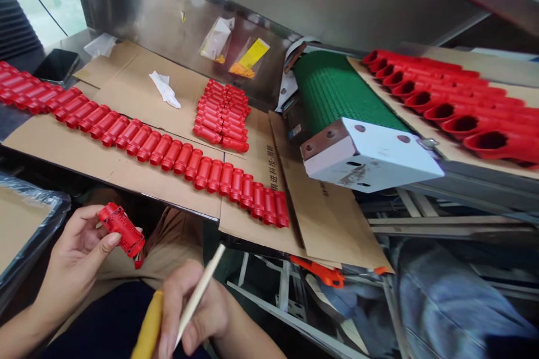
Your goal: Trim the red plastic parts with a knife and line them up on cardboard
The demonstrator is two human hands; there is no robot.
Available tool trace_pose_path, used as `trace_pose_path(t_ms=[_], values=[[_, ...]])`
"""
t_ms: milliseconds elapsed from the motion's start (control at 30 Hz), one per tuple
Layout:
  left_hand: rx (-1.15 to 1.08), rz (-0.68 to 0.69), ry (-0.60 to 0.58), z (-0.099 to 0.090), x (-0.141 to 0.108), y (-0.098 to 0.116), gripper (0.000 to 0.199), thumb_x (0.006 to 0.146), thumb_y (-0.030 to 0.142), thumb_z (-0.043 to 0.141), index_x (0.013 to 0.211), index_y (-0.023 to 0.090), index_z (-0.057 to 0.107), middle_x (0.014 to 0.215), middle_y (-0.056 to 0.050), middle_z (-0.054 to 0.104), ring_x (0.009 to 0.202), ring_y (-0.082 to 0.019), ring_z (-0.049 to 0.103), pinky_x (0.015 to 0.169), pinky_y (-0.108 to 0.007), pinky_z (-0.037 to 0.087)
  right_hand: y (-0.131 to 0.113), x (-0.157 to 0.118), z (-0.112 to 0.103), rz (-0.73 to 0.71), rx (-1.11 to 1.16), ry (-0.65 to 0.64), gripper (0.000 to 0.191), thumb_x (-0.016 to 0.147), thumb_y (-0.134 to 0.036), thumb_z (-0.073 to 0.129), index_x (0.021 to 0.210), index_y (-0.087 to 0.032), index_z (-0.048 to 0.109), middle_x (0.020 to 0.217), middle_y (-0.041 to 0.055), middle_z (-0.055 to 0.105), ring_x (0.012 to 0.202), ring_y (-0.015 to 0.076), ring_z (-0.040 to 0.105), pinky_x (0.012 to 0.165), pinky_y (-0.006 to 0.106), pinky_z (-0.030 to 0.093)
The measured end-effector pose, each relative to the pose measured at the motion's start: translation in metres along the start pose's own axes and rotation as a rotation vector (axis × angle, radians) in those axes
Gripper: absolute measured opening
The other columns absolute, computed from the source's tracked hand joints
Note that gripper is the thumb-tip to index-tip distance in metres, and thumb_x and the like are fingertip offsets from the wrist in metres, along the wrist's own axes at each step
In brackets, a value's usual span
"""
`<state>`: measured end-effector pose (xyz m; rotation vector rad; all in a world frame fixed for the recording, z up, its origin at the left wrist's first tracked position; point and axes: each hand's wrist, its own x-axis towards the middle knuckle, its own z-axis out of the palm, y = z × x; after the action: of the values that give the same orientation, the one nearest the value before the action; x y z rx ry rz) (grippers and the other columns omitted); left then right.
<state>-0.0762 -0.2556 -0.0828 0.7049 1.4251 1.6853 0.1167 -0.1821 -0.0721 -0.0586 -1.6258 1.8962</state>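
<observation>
My left hand [78,252] is closed around a red plastic housing [122,229], thumb along its side, with its inner, ribbed face turned up. A small red piece [138,264] shows at its lower end; I cannot tell if it is attached. To the right and lower, my right hand [210,308] grips a pale, thin stick [202,289] that points up and away. A yellow handle [149,325] also lies against this hand's fingers; the tool's working end is out of view. Both hands are over my lap, in front of the table edge.
A long row of red housings [168,152] crosses the cardboard [181,193]. Behind it are stacked red pieces [222,115], a white tissue [165,88] and a phone [56,65]. A green conveyor belt [345,90] and hollow red parts [467,123] are at right, near a person's jeans [455,297].
</observation>
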Motion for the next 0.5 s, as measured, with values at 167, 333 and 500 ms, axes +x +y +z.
trace_pose_path(t_ms=[167, 333, 500], values=[[-0.045, -0.066, -0.048, -0.004, -0.001, -0.001, 0.024, 0.087, 0.030, 0.089, 0.106, 0.028, 0.074, 0.094, 0.000, 0.080, 0.082, -0.018, 0.079, 0.082, -0.026, 0.067, -0.008, 0.004, -0.006, -0.124, -0.649, 0.407, 0.017, 0.108, -0.033, 0.068, 0.114, -0.020, 0.078, 0.107, 0.0124, 0.085, 0.101, 0.0227, 0.081, 0.089, 0.038, 0.069], [0.064, 0.034, -0.100, 0.001, -0.004, 0.006, 0.014, 0.086, 0.027, 0.089, 0.094, 0.027, 0.078, 0.091, 0.000, 0.078, 0.083, -0.015, 0.077, 0.079, -0.018, 0.064, 0.010, 0.012, 0.004, -0.314, -0.814, 0.365, 0.026, 0.107, -0.018, 0.064, 0.132, -0.019, 0.072, 0.116, 0.0146, 0.081, 0.108, 0.0245, 0.079, 0.092, 0.040, 0.069], [0.090, 0.076, -0.118, 0.004, -0.003, 0.008, 0.011, 0.088, 0.025, 0.087, 0.095, 0.029, 0.080, 0.093, 0.000, 0.078, 0.085, -0.015, 0.076, 0.080, -0.017, 0.064, 0.014, 0.014, 0.007, -0.340, -0.825, 0.375, 0.028, 0.105, -0.016, 0.066, 0.132, -0.017, 0.072, 0.114, 0.0152, 0.081, 0.105, 0.0247, 0.079, 0.091, 0.039, 0.069]])
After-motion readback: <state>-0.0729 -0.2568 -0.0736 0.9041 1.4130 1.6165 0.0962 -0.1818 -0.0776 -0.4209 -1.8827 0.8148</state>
